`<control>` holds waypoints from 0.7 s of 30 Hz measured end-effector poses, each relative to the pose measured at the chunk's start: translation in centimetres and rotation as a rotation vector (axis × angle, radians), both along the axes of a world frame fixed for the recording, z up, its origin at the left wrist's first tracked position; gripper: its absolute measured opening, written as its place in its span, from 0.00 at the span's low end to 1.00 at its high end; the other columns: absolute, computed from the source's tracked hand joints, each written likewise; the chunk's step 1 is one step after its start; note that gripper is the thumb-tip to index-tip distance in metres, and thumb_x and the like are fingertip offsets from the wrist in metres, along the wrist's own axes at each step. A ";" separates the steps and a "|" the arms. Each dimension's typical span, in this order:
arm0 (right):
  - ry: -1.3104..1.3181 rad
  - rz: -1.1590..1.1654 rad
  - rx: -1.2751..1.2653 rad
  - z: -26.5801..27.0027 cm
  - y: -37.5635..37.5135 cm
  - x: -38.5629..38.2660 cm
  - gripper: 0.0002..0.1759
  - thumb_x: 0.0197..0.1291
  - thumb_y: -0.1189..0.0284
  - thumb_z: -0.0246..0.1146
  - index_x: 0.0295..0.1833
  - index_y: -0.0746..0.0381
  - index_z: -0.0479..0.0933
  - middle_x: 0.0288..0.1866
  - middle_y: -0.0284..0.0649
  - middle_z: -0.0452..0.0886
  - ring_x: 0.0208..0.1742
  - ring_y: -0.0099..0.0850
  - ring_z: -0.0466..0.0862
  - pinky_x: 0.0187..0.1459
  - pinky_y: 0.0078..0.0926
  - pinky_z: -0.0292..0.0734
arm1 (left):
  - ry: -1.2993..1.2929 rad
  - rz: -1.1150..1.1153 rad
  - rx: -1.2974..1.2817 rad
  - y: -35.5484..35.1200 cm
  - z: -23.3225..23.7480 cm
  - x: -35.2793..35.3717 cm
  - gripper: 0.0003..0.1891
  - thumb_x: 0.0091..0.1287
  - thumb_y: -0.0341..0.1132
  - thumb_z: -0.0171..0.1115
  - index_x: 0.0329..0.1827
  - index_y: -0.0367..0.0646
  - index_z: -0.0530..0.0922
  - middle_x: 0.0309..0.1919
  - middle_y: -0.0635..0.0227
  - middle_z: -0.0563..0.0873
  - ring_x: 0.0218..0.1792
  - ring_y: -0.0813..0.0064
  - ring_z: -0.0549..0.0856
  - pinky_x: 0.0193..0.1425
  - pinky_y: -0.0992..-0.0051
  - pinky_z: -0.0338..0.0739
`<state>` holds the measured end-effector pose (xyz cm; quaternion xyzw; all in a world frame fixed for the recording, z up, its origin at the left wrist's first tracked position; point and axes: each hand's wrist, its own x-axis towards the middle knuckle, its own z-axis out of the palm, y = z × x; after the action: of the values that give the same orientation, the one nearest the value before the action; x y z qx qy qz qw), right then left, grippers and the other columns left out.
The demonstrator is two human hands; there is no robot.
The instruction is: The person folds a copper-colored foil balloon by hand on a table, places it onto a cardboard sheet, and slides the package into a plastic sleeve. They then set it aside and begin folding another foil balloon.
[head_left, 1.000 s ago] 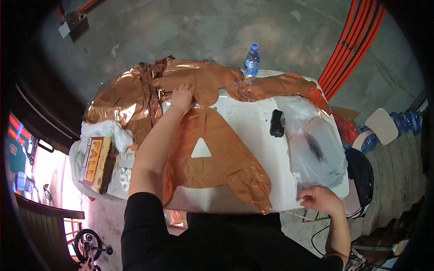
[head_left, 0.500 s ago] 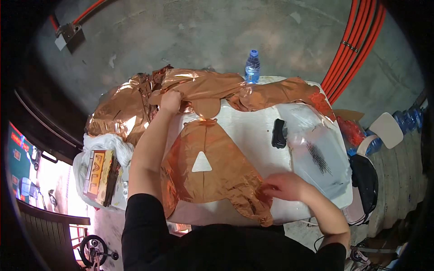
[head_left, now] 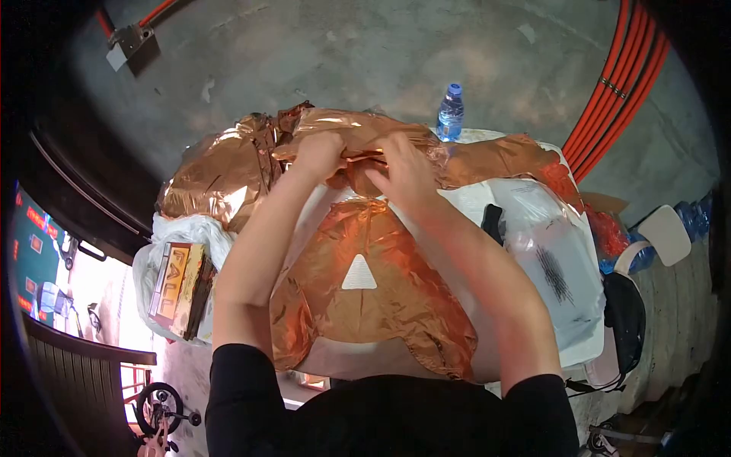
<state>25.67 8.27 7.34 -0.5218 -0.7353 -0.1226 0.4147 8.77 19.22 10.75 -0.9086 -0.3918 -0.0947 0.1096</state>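
Left hand [head_left: 318,154] and right hand [head_left: 403,169] pinch an edge of copper foil [head_left: 346,124].

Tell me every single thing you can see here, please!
table: one, white, middle
flat foil balloon: one, copper with a white triangle, near side of table
crumpled foil: one heap, copper, far side of table
water bottle: one, clear with blue cap, far edge
clear bag: one, see-through, right side of table
black object: one, black, on table left of the clear bag; too hidden to name
white bag: one, white, left of table
FALL box: one, yellow and red, in the white bag
cables: several, red, top right
sleeves: two, black, bottom
left grip: one, bare, shut on crumpled foil
right grip: one, bare, shut on crumpled foil
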 end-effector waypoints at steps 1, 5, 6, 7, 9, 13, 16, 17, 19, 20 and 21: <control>0.048 -0.011 0.038 0.5 1.0 -0.9 0.19 0.49 0.67 0.68 0.46 0.62 0.74 0.45 0.44 0.76 0.47 0.44 0.79 0.43 0.41 0.74 | 0.036 -0.030 0.082 -0.3 -0.2 0.3 0.08 0.51 0.37 0.69 0.31 0.44 0.83 0.32 0.59 0.87 0.37 0.57 0.86 0.41 0.57 0.79; -0.046 -0.076 -0.176 -1.1 5.9 -0.9 0.10 0.49 0.69 0.67 0.33 0.62 0.77 0.32 0.44 0.78 0.40 0.47 0.80 0.41 0.41 0.74 | -0.037 -0.155 0.322 -1.8 -0.7 0.8 0.06 0.53 0.33 0.62 0.33 0.47 0.83 0.35 0.66 0.86 0.44 0.66 0.84 0.50 0.64 0.77; -0.050 -0.065 -0.175 -0.8 6.0 -1.1 0.10 0.49 0.69 0.67 0.33 0.62 0.77 0.32 0.44 0.78 0.40 0.47 0.80 0.41 0.41 0.74 | 0.028 -0.183 0.324 -1.6 -1.0 0.6 0.11 0.51 0.30 0.61 0.39 0.44 0.80 0.38 0.64 0.84 0.46 0.63 0.82 0.51 0.65 0.74; 0.030 -0.057 -0.314 -0.6 6.0 -1.1 0.08 0.49 0.70 0.66 0.30 0.62 0.77 0.29 0.44 0.78 0.36 0.45 0.80 0.39 0.39 0.74 | 0.026 -0.172 0.324 -1.4 -1.4 0.2 0.11 0.51 0.30 0.61 0.39 0.44 0.80 0.38 0.64 0.84 0.46 0.63 0.82 0.51 0.65 0.74; 0.100 -0.042 -0.456 -0.8 6.3 -0.3 0.07 0.49 0.72 0.66 0.27 0.62 0.77 0.25 0.44 0.78 0.32 0.44 0.80 0.37 0.38 0.75 | -0.051 -0.163 0.335 -1.2 -2.1 -0.7 0.09 0.53 0.30 0.60 0.37 0.43 0.80 0.35 0.65 0.83 0.45 0.62 0.82 0.50 0.65 0.74; 0.473 0.173 -0.464 -2.9 7.2 3.9 0.05 0.56 0.75 0.61 0.30 0.64 0.76 0.26 0.36 0.79 0.30 0.26 0.78 0.32 0.26 0.72 | -0.147 -0.049 0.316 2.5 -4.7 -4.5 0.06 0.54 0.31 0.60 0.33 0.43 0.80 0.35 0.65 0.82 0.46 0.62 0.82 0.49 0.63 0.74; 0.666 -0.085 -0.336 -2.0 8.5 8.5 0.05 0.61 0.74 0.58 0.35 0.65 0.75 0.28 0.33 0.78 0.31 0.20 0.76 0.30 0.21 0.70 | -0.177 0.205 0.165 4.0 -6.6 -5.9 0.09 0.54 0.27 0.58 0.37 0.44 0.82 0.40 0.63 0.84 0.49 0.62 0.81 0.55 0.59 0.73; 0.803 -0.118 -0.356 -1.9 9.6 10.6 0.06 0.62 0.74 0.57 0.37 0.65 0.75 0.29 0.32 0.78 0.31 0.19 0.75 0.29 0.19 0.69 | -0.182 0.202 0.161 4.3 -7.2 -6.2 0.09 0.54 0.27 0.58 0.37 0.44 0.82 0.40 0.63 0.84 0.49 0.62 0.81 0.55 0.59 0.73; 0.880 -0.111 -0.108 0.6 9.4 12.3 0.12 0.63 0.68 0.58 0.38 0.67 0.77 0.29 0.40 0.80 0.32 0.27 0.77 0.35 0.27 0.72 | -0.368 0.303 0.230 4.7 -8.7 -6.4 0.10 0.54 0.28 0.58 0.39 0.44 0.82 0.41 0.60 0.84 0.51 0.59 0.80 0.56 0.58 0.73; 0.877 -0.126 -0.110 2.0 9.4 12.7 0.12 0.63 0.68 0.58 0.38 0.67 0.77 0.29 0.40 0.80 0.32 0.27 0.77 0.35 0.27 0.72 | -0.500 0.224 0.200 4.8 -9.0 -6.1 0.13 0.56 0.29 0.58 0.43 0.46 0.82 0.48 0.61 0.83 0.56 0.57 0.77 0.59 0.57 0.71; 0.832 -0.107 -0.085 3.3 9.5 12.8 0.13 0.64 0.67 0.58 0.40 0.67 0.77 0.31 0.41 0.80 0.34 0.27 0.78 0.37 0.27 0.73 | -0.505 0.214 0.189 4.1 -8.2 -5.3 0.13 0.56 0.29 0.58 0.43 0.46 0.82 0.48 0.61 0.83 0.56 0.57 0.77 0.59 0.57 0.71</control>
<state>38.50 17.77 10.68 -0.5811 -0.4815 0.1075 0.6473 3.50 23.34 2.58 -0.7954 -0.4898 -0.3419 0.1021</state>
